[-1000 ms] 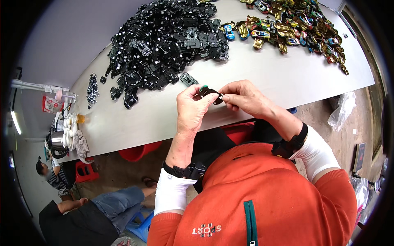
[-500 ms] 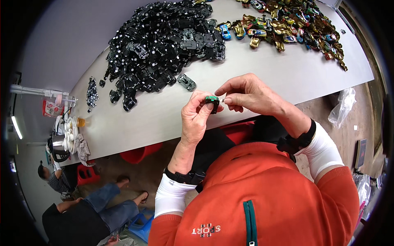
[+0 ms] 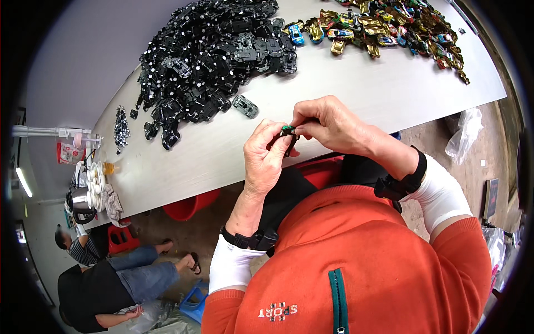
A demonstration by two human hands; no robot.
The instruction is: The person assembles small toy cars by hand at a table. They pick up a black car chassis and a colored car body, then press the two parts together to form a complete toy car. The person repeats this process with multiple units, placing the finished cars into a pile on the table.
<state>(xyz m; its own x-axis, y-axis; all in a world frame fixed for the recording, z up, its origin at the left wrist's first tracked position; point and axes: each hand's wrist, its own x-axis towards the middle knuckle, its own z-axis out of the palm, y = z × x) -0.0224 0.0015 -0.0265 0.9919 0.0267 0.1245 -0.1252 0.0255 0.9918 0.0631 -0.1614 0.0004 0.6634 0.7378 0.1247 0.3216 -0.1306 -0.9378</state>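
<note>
Left hand [image 3: 266,156]: raised off table's near edge, fingers clamped around toy car [image 3: 286,135].
Right hand [image 3: 328,123]: fingertips pinching car's top.
Car: small, green-black.

Looked like a small toy-assembly workshop, hand work at a bench. Long grey worktable [image 3: 356,106] carried a big heap of black toy-car chassis [image 3: 211,55] and a second heap of painted car bodies [image 3: 389,28], gold and mixed colours. Bare concrete floor [image 3: 445,128], red plastic tub [image 3: 189,206] under the table, plastic bags [image 3: 464,133] lying about. Another person [image 3: 105,284] sat low on a stool nearby, kettle [image 3: 80,203] at the table end.
</note>
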